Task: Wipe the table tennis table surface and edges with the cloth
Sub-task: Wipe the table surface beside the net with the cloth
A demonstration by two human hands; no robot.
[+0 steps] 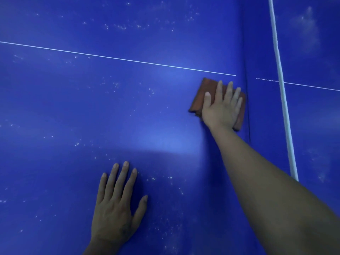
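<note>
The cloth (206, 96), reddish-brown and folded into a flat pad, lies on the blue table tennis table (128, 111) just short of the net (281, 92), a little below the thin white centre line (117, 58). The right hand (221, 107) presses flat on top of it, fingers straight and slightly spread, covering most of the pad; nothing is pinched or curled round. The left hand (114, 205) rests palm-down on the bare surface well nearer the body, fingers straight and apart, apparently as a brace. Pale specks of dust (152, 178) remain scattered over much of the near half. Assessment: the cloth appears light, soft and pliable, liable to bunch or unfold if pushed from one corner; the table top looks smooth, so the pad should slide easily. Flat palm pressure over its centre suits the surface; for the edges, a wrap of the cloth over the rim, gripped by thumb and fingers, would be advisable.
</note>
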